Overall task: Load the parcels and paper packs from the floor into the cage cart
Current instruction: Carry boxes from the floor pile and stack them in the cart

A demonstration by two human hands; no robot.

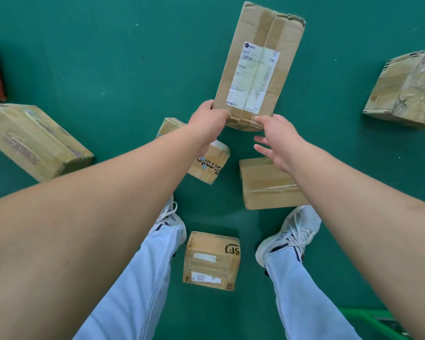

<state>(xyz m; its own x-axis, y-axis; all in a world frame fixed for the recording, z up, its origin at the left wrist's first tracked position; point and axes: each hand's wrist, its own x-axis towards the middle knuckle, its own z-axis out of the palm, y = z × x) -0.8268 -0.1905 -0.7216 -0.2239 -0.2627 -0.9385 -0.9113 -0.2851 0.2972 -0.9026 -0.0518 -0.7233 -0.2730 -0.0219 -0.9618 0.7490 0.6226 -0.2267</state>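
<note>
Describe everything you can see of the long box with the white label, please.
The long box is brown cardboard, worn, with crumpled far corners and tape along its middle seam. A white shipping label with a barcode covers the seam. It lies on the green floor, pointing away. The left hand grips its near left corner; the right hand touches the near edge, fingers spread.

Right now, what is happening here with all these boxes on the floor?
A person is bending over a green floor scattered with cardboard parcels. The left hand grips the near end of a long labelled parcel, while the right hand reaches in open beside it, not clearly gripping. Several other parcels, including a small box between the feet, lie untouched. The cage cart is not clearly in view.
</note>
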